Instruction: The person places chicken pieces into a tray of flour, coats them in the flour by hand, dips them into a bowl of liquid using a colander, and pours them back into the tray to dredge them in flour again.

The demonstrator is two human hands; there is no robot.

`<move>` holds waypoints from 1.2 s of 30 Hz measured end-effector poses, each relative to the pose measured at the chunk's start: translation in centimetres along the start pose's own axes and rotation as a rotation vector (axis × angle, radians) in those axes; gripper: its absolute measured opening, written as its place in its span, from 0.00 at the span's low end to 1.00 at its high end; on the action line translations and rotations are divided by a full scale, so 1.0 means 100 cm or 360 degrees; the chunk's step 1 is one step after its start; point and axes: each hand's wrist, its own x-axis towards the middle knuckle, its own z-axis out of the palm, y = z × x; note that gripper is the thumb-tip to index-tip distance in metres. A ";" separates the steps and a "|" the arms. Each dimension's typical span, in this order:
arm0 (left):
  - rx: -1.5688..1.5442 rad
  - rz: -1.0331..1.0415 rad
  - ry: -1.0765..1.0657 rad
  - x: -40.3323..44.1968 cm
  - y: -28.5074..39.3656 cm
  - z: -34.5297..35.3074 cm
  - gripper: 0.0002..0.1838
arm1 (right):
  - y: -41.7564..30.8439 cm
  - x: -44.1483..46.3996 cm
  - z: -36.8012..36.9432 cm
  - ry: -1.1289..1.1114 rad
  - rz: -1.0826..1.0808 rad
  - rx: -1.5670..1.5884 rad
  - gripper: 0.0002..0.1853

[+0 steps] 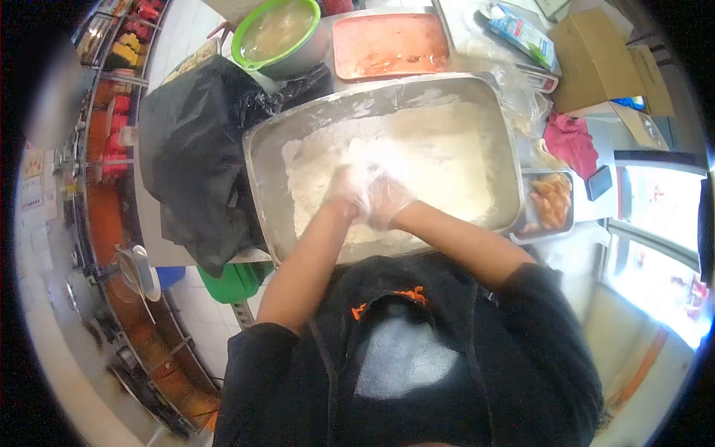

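Both of my hands are together over the flour (439,164) in a large, deep metal pan (257,179). Thin clear plastic gloves cover my left hand (347,191) and my right hand (389,198). The two hands are side by side, very close or touching. Bright glare and motion blur hide the fingers, and I cannot make out whether anything is between them. Flour spreads over most of the pan's floor and dusts its far wall. To the right of the pan sits a small metal tray (516,237) holding several pieces of raw chicken (551,200).
Behind the pan are a reddish tray (391,45) and a green-rimmed bowl (240,58) of cloudy liquid. A black plastic bag (197,149) hangs at the left. On the right are a cardboard box (592,63), a red cloth (570,145) and a phone (599,182).
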 end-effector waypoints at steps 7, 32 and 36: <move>-0.0477 0.0141 -0.0279 -0.015 -0.024 0.026 0.15 | -0.016 0.019 -0.016 0.0676 0.0449 0.1080 0.20; -0.0421 0.0698 -0.0169 -0.006 -0.019 0.033 0.50 | 0.028 -0.022 -0.061 -0.0274 -0.0030 0.0309 0.14; -0.0539 0.0836 -0.0155 0.025 -0.035 0.017 0.43 | 0.046 0.000 -0.019 -0.0621 -0.0074 0.0324 0.15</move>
